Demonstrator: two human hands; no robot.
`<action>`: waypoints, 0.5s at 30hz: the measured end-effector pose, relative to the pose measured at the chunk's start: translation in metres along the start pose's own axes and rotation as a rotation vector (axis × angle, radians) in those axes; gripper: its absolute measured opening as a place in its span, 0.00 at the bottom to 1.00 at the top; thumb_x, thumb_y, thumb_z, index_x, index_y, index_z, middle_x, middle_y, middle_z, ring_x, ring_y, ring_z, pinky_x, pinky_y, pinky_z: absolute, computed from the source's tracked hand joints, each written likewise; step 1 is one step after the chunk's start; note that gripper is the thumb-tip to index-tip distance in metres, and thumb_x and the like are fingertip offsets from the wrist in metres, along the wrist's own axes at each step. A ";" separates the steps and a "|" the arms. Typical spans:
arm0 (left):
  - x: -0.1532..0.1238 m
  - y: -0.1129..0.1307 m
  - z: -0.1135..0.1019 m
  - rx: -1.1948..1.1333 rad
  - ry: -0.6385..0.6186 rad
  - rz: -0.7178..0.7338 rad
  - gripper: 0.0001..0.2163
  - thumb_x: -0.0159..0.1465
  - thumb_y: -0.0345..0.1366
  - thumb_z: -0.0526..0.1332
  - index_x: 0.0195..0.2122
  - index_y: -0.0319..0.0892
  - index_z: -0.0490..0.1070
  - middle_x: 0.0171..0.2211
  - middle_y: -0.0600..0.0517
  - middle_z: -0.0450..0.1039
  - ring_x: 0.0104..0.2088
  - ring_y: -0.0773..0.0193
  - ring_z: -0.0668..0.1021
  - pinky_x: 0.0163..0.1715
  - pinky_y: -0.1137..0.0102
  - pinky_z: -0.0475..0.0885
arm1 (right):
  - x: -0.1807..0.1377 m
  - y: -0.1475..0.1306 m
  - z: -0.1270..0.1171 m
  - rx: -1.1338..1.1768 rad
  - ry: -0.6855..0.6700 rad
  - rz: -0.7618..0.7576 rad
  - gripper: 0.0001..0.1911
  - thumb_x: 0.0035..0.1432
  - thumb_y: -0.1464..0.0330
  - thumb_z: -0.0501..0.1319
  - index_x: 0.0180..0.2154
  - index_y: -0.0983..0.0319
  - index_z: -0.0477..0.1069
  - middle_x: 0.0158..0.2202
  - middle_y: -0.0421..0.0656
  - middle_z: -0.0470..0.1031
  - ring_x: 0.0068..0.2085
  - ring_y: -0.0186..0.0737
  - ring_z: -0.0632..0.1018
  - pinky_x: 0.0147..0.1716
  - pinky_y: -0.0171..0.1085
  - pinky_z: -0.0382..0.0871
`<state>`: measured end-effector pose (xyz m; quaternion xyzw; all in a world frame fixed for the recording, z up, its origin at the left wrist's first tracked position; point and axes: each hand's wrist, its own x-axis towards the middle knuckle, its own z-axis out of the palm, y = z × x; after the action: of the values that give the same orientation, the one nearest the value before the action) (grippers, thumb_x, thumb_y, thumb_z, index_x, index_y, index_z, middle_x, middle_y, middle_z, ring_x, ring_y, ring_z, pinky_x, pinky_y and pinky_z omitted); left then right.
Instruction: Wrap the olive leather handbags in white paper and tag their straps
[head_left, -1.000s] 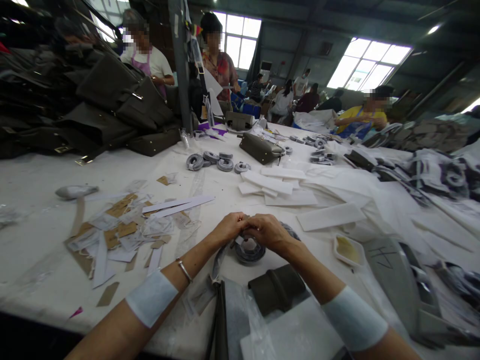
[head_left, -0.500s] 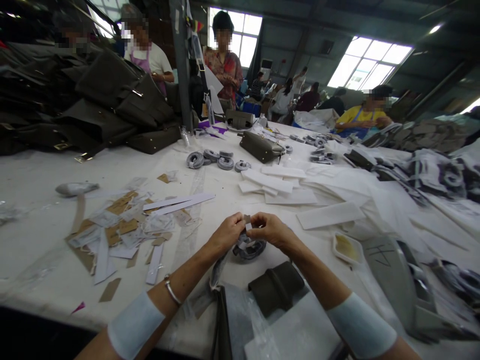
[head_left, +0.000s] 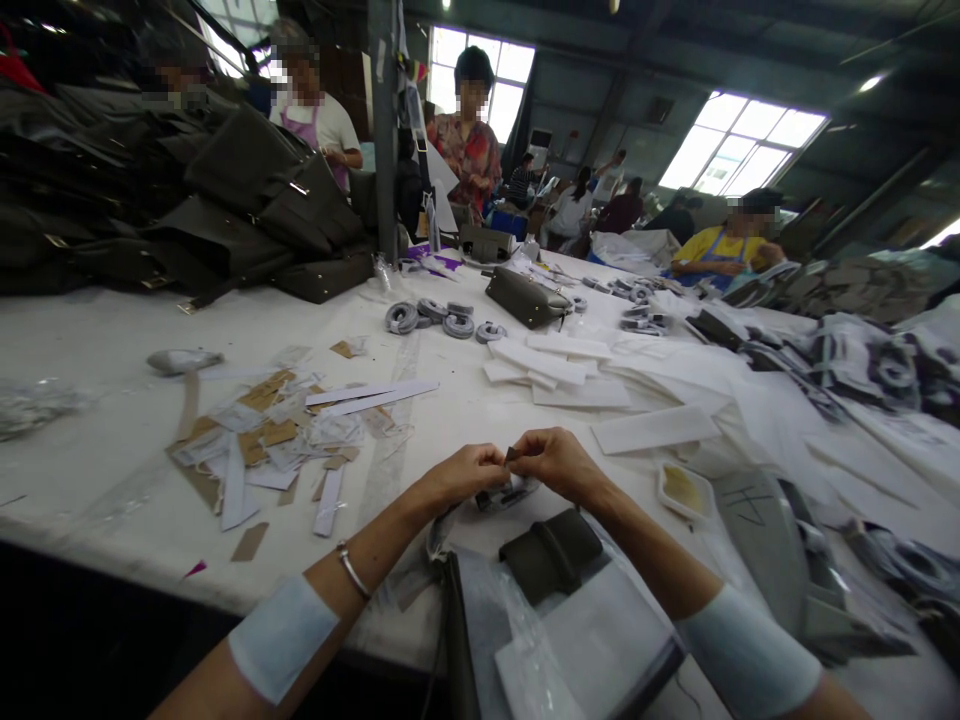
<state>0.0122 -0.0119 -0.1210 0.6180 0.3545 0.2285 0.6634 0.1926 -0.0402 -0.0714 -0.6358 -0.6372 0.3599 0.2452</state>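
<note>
My left hand (head_left: 459, 474) and my right hand (head_left: 556, 462) meet above the white table (head_left: 90, 330), both pinched on the end of a grey strap (head_left: 513, 455). The rest of that strap hangs in a coiled roll (head_left: 501, 494) just under my fingers. A dark olive bag piece (head_left: 553, 553) lies right in front of my right wrist, on a clear plastic sheet (head_left: 487, 620). A silver bangle (head_left: 351, 570) circles my left wrist.
Paper scraps and brown tags (head_left: 262, 440) litter the left. White card strips (head_left: 555, 370) and several grey strap rolls (head_left: 435, 318) lie further back, near a grey handbag (head_left: 525, 296). Dark bags (head_left: 247, 210) pile up at the far left. A small glue tray (head_left: 681, 488) sits right. Other workers stand behind.
My hands have lifted the strap end off the table and moved slightly closer to me; the coil hangs looser under them. The view has shifted a little to the right.
</note>
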 end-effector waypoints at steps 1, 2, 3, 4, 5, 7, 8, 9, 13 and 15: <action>0.000 0.000 0.001 -0.010 -0.006 -0.010 0.09 0.51 0.37 0.62 0.31 0.40 0.69 0.23 0.59 0.64 0.23 0.70 0.64 0.24 0.72 0.55 | -0.003 -0.003 -0.001 -0.033 0.006 -0.036 0.05 0.46 0.67 0.67 0.28 0.60 0.80 0.24 0.38 0.79 0.28 0.36 0.76 0.28 0.33 0.64; 0.000 -0.001 0.002 -0.022 -0.004 -0.017 0.09 0.50 0.37 0.62 0.31 0.40 0.69 0.23 0.59 0.64 0.23 0.70 0.64 0.24 0.72 0.55 | -0.006 -0.006 -0.001 -0.070 0.015 -0.082 0.05 0.48 0.67 0.66 0.28 0.59 0.80 0.25 0.38 0.79 0.28 0.37 0.76 0.30 0.33 0.65; 0.000 -0.001 0.004 -0.036 0.003 -0.021 0.09 0.49 0.36 0.62 0.31 0.40 0.69 0.23 0.59 0.64 0.23 0.70 0.64 0.25 0.72 0.55 | -0.009 -0.008 -0.002 -0.107 0.028 -0.129 0.05 0.49 0.67 0.65 0.28 0.59 0.80 0.25 0.38 0.79 0.29 0.37 0.76 0.31 0.33 0.65; 0.001 0.000 0.005 -0.052 0.008 -0.024 0.09 0.49 0.36 0.62 0.31 0.40 0.68 0.22 0.59 0.64 0.23 0.70 0.64 0.25 0.72 0.55 | -0.011 -0.010 -0.002 -0.135 0.042 -0.169 0.05 0.50 0.67 0.64 0.28 0.58 0.80 0.25 0.38 0.79 0.29 0.37 0.77 0.31 0.33 0.65; 0.001 0.000 0.006 -0.069 0.012 -0.023 0.08 0.49 0.36 0.62 0.30 0.40 0.68 0.22 0.59 0.63 0.23 0.71 0.64 0.26 0.72 0.55 | -0.013 -0.011 -0.003 -0.150 0.053 -0.196 0.05 0.51 0.68 0.64 0.27 0.58 0.80 0.25 0.38 0.79 0.29 0.36 0.77 0.32 0.33 0.65; 0.001 0.001 0.009 -0.096 0.009 -0.016 0.07 0.48 0.35 0.62 0.28 0.40 0.67 0.22 0.60 0.63 0.23 0.71 0.63 0.26 0.72 0.55 | -0.015 -0.009 -0.003 -0.137 0.063 -0.198 0.05 0.51 0.67 0.64 0.27 0.58 0.79 0.25 0.38 0.79 0.28 0.36 0.76 0.31 0.33 0.65; 0.001 0.001 0.009 -0.106 0.002 -0.012 0.07 0.48 0.35 0.62 0.28 0.40 0.67 0.21 0.60 0.62 0.23 0.72 0.63 0.25 0.73 0.55 | -0.015 -0.007 -0.003 -0.111 0.058 -0.174 0.05 0.50 0.66 0.65 0.26 0.59 0.79 0.25 0.38 0.79 0.28 0.36 0.76 0.31 0.33 0.66; 0.001 0.001 0.010 -0.113 -0.005 -0.009 0.07 0.48 0.36 0.62 0.27 0.41 0.66 0.21 0.60 0.62 0.23 0.72 0.62 0.25 0.73 0.54 | -0.014 -0.004 -0.003 -0.080 0.049 -0.143 0.05 0.49 0.65 0.65 0.26 0.59 0.79 0.25 0.38 0.79 0.28 0.36 0.76 0.31 0.33 0.66; 0.000 0.001 0.012 -0.118 -0.022 -0.013 0.11 0.48 0.39 0.66 0.28 0.41 0.65 0.21 0.61 0.63 0.22 0.72 0.63 0.23 0.73 0.53 | -0.007 0.006 -0.002 0.048 0.013 -0.055 0.05 0.45 0.66 0.67 0.27 0.61 0.78 0.25 0.38 0.78 0.28 0.35 0.74 0.31 0.33 0.66; 0.000 0.002 0.013 -0.114 -0.006 -0.022 0.12 0.48 0.39 0.67 0.27 0.42 0.64 0.20 0.61 0.63 0.21 0.72 0.63 0.22 0.73 0.52 | -0.004 0.008 -0.003 0.118 -0.008 -0.029 0.06 0.42 0.66 0.68 0.26 0.62 0.76 0.25 0.38 0.77 0.27 0.34 0.73 0.30 0.33 0.65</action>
<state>0.0225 -0.0204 -0.1196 0.5761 0.3456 0.2393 0.7010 0.2000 -0.0439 -0.0753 -0.6096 -0.6250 0.3958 0.2847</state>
